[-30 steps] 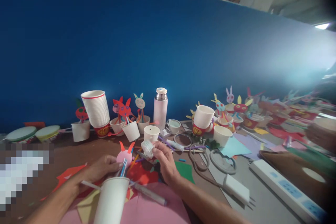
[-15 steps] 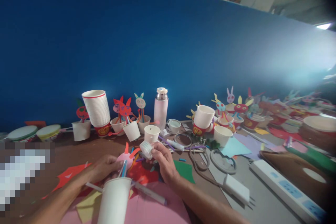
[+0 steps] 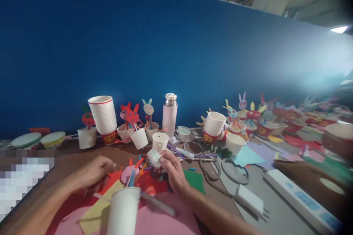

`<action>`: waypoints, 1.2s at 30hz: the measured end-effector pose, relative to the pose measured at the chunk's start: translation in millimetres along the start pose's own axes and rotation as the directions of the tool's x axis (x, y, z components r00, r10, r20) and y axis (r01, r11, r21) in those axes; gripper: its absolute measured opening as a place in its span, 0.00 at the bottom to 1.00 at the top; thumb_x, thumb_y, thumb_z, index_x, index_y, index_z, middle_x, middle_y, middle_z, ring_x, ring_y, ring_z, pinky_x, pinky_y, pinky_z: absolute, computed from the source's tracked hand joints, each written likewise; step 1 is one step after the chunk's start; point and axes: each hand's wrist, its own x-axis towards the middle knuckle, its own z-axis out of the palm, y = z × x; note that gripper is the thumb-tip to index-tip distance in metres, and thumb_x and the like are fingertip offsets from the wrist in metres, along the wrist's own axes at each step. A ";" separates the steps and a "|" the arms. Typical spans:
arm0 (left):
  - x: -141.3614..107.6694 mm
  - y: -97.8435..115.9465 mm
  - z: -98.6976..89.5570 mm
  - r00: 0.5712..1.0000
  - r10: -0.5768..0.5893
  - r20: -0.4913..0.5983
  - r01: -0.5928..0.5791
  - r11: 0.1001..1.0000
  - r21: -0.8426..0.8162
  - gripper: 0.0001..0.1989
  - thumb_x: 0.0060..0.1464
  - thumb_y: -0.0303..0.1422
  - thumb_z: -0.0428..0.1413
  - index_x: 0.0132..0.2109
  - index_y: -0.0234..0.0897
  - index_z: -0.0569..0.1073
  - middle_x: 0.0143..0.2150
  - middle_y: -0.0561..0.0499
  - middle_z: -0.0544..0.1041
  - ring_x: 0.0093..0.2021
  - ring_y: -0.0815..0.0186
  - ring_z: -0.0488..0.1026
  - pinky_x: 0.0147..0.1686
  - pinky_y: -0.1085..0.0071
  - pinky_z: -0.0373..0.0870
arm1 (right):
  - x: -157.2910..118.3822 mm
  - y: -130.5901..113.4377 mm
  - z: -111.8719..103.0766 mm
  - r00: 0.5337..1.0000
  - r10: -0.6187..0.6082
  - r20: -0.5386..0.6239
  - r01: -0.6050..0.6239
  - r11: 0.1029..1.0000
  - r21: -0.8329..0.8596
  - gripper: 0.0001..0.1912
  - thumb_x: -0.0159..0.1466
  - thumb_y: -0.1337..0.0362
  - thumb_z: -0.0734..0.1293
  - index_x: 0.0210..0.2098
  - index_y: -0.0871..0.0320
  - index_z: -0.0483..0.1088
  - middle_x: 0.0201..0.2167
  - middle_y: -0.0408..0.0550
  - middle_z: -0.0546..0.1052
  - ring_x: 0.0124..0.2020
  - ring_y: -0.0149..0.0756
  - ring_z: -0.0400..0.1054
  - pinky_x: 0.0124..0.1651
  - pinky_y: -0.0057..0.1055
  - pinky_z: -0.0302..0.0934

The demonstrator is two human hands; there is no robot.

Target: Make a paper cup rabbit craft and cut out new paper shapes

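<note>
My right hand is closed on a whitish roll of tape, pinched between thumb and fingers. Left of it, my left hand hovers over red paper with its fingers bent down and apart; I see nothing held in it, though the lower fingertips are blurred. Between the hands, a pink paper rabbit head with red ears leans behind a tall white paper cup. Blue straws stick up from that cup. A white marker lies beside it on pink paper.
Along the blue wall stand a stack of paper cups, rabbit figures in cups and a pink thermos. A holed cup stands behind the tape. To the right are a cable with a charger and a power strip.
My left hand has let go of the pink rabbit head and moved left, away from the cup. My right hand stays almost still with the tape roll.
</note>
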 end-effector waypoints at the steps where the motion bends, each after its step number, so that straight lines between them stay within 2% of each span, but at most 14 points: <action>1: -3.5 6.2 -4.8 0.999 0.007 -0.045 -0.007 1.000 -0.005 0.21 0.51 0.49 0.48 0.21 0.37 0.66 0.12 0.54 0.68 0.11 0.68 0.61 0.12 0.75 0.52 | -0.2 0.1 0.1 1.000 -0.018 0.016 0.018 1.000 0.004 0.12 0.57 0.55 0.64 0.29 0.58 0.64 0.18 0.38 0.62 0.19 0.27 0.55 0.23 0.24 0.53; 2: -8.2 15.0 -8.5 0.994 0.042 -0.102 -0.042 0.999 0.005 0.20 0.50 0.47 0.49 0.21 0.37 0.66 0.14 0.54 0.68 0.14 0.68 0.63 0.15 0.75 0.56 | -0.4 -0.1 0.3 0.999 -0.041 0.033 0.041 0.999 0.002 0.12 0.58 0.55 0.64 0.29 0.58 0.64 0.21 0.39 0.64 0.19 0.26 0.55 0.23 0.24 0.53; 3: -14.0 25.6 -10.6 0.969 0.101 -0.225 -0.096 0.995 0.032 0.19 0.49 0.47 0.51 0.20 0.37 0.67 0.15 0.55 0.69 0.17 0.67 0.65 0.17 0.74 0.59 | -0.8 -0.7 0.7 0.996 -0.072 0.050 0.073 0.997 -0.015 0.11 0.58 0.56 0.63 0.30 0.58 0.65 0.25 0.41 0.66 0.20 0.26 0.56 0.23 0.24 0.53; 5: -27.7 49.1 -8.6 0.931 0.173 -0.321 -0.200 0.978 -0.053 0.15 0.47 0.46 0.54 0.29 0.37 0.73 0.27 0.51 0.76 0.27 0.63 0.71 0.26 0.73 0.65 | -2.1 -3.7 2.7 0.985 -0.160 0.072 0.166 0.981 -0.102 0.11 0.59 0.56 0.64 0.31 0.59 0.67 0.33 0.45 0.67 0.26 0.28 0.60 0.27 0.25 0.57; 8: -46.7 76.8 9.7 0.943 0.204 -0.264 -0.277 0.919 -0.279 0.20 0.46 0.47 0.56 0.41 0.38 0.73 0.37 0.49 0.77 0.39 0.59 0.72 0.34 0.71 0.68 | -5.3 -13.2 8.4 0.953 -0.285 0.103 0.303 0.916 -0.261 0.12 0.59 0.56 0.65 0.32 0.59 0.69 0.36 0.48 0.68 0.36 0.34 0.63 0.37 0.29 0.59; 10: -54.6 85.7 26.2 0.950 0.243 -0.197 -0.305 0.859 -0.412 0.25 0.45 0.45 0.59 0.49 0.38 0.68 0.42 0.47 0.76 0.45 0.57 0.71 0.40 0.68 0.68 | -8.3 -22.0 13.5 0.935 -0.328 0.135 0.354 0.883 -0.308 0.13 0.59 0.55 0.65 0.32 0.59 0.70 0.36 0.49 0.68 0.38 0.36 0.63 0.39 0.31 0.59; 14: -60.5 89.5 45.4 0.957 0.247 -0.152 -0.290 0.799 -0.527 0.31 0.41 0.45 0.61 0.51 0.39 0.66 0.36 0.49 0.76 0.32 0.62 0.71 0.28 0.70 0.67 | -14.1 -37.6 22.3 0.914 -0.365 0.179 0.406 0.847 -0.343 0.14 0.59 0.54 0.66 0.33 0.60 0.70 0.36 0.50 0.69 0.38 0.36 0.64 0.39 0.32 0.59; 17: -58.9 88.7 44.0 0.959 0.264 -0.105 -0.279 0.809 -0.517 0.26 0.44 0.45 0.59 0.49 0.38 0.66 0.28 0.53 0.75 0.26 0.66 0.68 0.28 0.71 0.65 | -16.1 -41.7 25.4 0.898 -0.383 0.217 0.436 0.838 -0.328 0.15 0.56 0.54 0.68 0.36 0.60 0.70 0.37 0.50 0.69 0.38 0.36 0.64 0.37 0.31 0.61; 20: -52.5 85.2 40.9 0.973 0.229 -0.014 -0.198 0.808 -0.555 0.20 0.45 0.46 0.57 0.42 0.37 0.68 0.24 0.53 0.75 0.24 0.66 0.69 0.27 0.70 0.64 | -16.4 -39.8 26.7 0.886 -0.401 0.233 0.461 0.815 -0.352 0.13 0.54 0.58 0.70 0.36 0.60 0.70 0.35 0.49 0.69 0.34 0.33 0.63 0.33 0.28 0.61; 22: -47.8 82.2 41.3 0.974 0.226 0.020 -0.171 0.792 -0.586 0.19 0.46 0.45 0.56 0.41 0.37 0.68 0.27 0.52 0.75 0.24 0.66 0.69 0.27 0.70 0.64 | -16.3 -37.4 26.7 0.886 -0.411 0.215 0.464 0.791 -0.400 0.10 0.55 0.61 0.69 0.34 0.60 0.70 0.32 0.48 0.69 0.32 0.32 0.63 0.32 0.27 0.60; 25: -44.8 79.8 43.7 0.972 0.234 -0.005 -0.192 0.785 -0.589 0.20 0.45 0.42 0.56 0.44 0.39 0.67 0.34 0.50 0.75 0.27 0.65 0.71 0.26 0.70 0.65 | -15.8 -34.5 25.2 0.887 -0.407 0.216 0.461 0.765 -0.451 0.08 0.56 0.63 0.68 0.34 0.60 0.71 0.31 0.48 0.71 0.31 0.32 0.63 0.32 0.27 0.59; 27: -45.5 80.3 44.5 0.972 0.234 0.015 -0.184 0.801 -0.569 0.20 0.44 0.41 0.55 0.45 0.38 0.68 0.34 0.49 0.75 0.29 0.64 0.71 0.28 0.69 0.65 | -15.3 -33.1 23.5 0.887 -0.400 0.232 0.462 0.759 -0.459 0.07 0.57 0.63 0.68 0.34 0.61 0.71 0.30 0.47 0.72 0.31 0.32 0.63 0.33 0.28 0.59; 30: -48.1 82.4 43.9 0.965 0.253 0.065 -0.176 0.813 -0.555 0.17 0.44 0.41 0.54 0.41 0.36 0.71 0.29 0.49 0.75 0.30 0.62 0.70 0.30 0.68 0.65 | -15.0 -31.5 21.7 0.883 -0.401 0.242 0.469 0.752 -0.464 0.07 0.57 0.64 0.68 0.34 0.61 0.71 0.28 0.47 0.72 0.30 0.32 0.63 0.33 0.28 0.58; 36: -58.1 87.0 41.6 0.940 0.341 0.011 -0.278 0.785 -0.554 0.10 0.43 0.38 0.52 0.32 0.37 0.71 0.41 0.47 0.72 0.31 0.63 0.68 0.28 0.69 0.66 | -16.9 -32.3 24.7 0.863 -0.440 0.249 0.505 0.744 -0.437 0.08 0.55 0.64 0.69 0.34 0.61 0.71 0.27 0.46 0.72 0.27 0.30 0.63 0.31 0.26 0.59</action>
